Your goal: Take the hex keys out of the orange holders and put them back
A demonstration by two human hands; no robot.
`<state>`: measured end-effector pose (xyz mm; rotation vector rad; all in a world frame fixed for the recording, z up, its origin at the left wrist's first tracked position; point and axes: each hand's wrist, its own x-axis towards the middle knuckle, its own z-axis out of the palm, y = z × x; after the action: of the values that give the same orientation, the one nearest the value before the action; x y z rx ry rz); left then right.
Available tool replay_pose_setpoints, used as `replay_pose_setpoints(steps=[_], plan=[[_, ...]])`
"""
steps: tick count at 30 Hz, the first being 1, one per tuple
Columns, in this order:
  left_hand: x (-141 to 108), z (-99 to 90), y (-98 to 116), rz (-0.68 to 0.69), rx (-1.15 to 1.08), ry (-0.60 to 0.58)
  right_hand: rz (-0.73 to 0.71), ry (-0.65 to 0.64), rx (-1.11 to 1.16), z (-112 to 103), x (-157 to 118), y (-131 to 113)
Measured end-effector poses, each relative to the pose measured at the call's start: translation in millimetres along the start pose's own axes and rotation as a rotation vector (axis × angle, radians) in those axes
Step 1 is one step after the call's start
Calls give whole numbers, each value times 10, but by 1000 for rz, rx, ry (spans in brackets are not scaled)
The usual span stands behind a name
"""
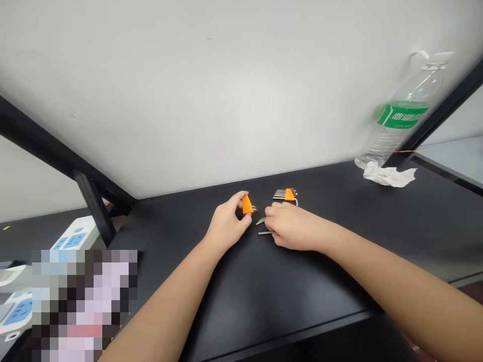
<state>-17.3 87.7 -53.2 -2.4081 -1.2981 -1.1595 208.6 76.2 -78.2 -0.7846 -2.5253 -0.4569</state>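
Between the thumb and fingers of my left hand (229, 221) is an orange holder (247, 204), with a few thin metal keys showing at its right side. My right hand (289, 224) is closed and low over the black table, on top of loose metal keys (261, 220); its fingertips are hidden, so what they grip cannot be made out. One more straight metal key (264, 233) sticks out to the left from under that hand. Just behind it lies a second orange holder (290, 194) with several metal keys in a row.
A clear plastic bottle (403, 114) with a green label stands at the back right, beside a crumpled white tissue (389, 176). White power strips with blue sockets (73, 240) are at the left. A pale wall (241, 100) rises behind the black table (279, 296).
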Motion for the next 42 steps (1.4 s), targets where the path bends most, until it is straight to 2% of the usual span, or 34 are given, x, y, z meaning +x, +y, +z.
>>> replay_pose_setpoints(steps=[4,8,11,18,26,34,42], plan=[[1,-10,26,18,-10,-10,43,72,84,-70,11,19],[-8,-3,54,52,-56,-10,155,261,210,-137,-16,168],[-21,7,84,73,-88,-13,157,326,195,-119,-17,257],[-35,-3,115,92,-88,-28,95,330,119,-72,1,290],[-67,36,122,108,-214,-137,73,282,102,-90,-13,166],[-45,27,94,62,-229,-28,92,334,178,-112,-51,292],[-66,18,116,64,-237,-92,91,326,219,-87,-32,258]])
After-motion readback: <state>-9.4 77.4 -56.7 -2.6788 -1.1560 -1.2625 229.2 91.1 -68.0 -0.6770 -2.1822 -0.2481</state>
